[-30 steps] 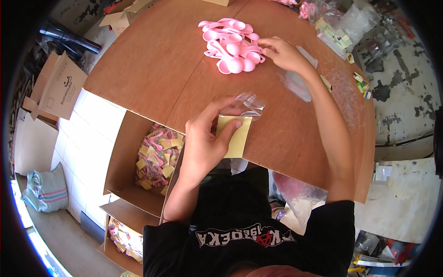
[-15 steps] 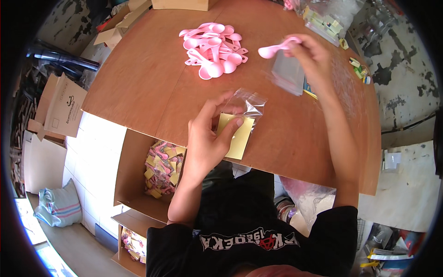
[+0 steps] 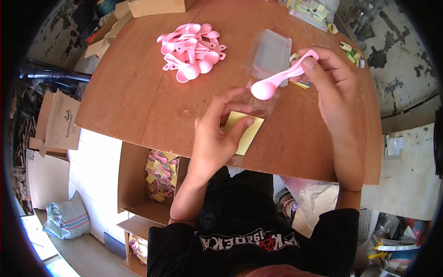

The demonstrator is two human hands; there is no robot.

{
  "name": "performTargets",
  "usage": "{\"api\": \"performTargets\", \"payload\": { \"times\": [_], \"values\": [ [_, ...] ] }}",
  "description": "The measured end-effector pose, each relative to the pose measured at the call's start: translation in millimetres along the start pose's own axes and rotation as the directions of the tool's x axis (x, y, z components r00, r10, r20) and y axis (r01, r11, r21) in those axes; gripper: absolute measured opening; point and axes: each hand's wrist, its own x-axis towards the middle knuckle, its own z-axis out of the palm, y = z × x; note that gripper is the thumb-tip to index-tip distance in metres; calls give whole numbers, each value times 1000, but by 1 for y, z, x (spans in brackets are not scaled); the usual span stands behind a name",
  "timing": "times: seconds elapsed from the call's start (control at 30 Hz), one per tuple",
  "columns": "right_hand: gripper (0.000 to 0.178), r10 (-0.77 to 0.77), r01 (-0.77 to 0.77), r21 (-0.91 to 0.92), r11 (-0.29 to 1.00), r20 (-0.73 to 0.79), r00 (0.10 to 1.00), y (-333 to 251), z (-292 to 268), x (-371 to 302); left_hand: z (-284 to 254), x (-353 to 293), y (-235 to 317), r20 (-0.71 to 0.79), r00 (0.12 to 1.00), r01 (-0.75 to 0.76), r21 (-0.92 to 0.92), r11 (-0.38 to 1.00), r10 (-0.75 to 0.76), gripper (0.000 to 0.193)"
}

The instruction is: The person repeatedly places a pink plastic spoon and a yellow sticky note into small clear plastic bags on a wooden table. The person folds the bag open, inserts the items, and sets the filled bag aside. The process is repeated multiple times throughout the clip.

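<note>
A brown wooden table spans the work area. Below its left edge stands an open carton containing pink and yellow pieces. On the tabletop, a pile of pink spoons lies at the far left, well apart from both hands. The right hand grips by thumb and fingertips; the left hand is partly curled, thumb pressed down. A stack of clear bags lies flat beyond them. One clear bag extends past a yellow card; the left thumb bears on the card's face. The single pink spoon is pinched near its handle end, bowl leftward over the bag; contact cannot be determined.
</note>
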Motion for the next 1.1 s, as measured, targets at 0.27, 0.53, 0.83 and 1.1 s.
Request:
{"api": "performTargets", "payload": {
  "times": [0.27,0.53,0.83,1.1],
  "values": [
    [18,-36,36,-47,998,1,999,2,-6,0,8,1,-2,-83,995,-65,-139,988,54,48],
    [16,103,-101,-34,994,80,991,0,-6,-1,8,1,4,-105,994,-1,-181,983,-18,44],
    [16,30,-27,-25,999,131,991,-5,13,-7,5,5,8,-82,989,-131,-133,982,121,46],
    [22,-130,154,-163,975,152,980,-14,26,-9,-2,4,18,-59,994,-99,-194,976,89,47]
  ]
}}
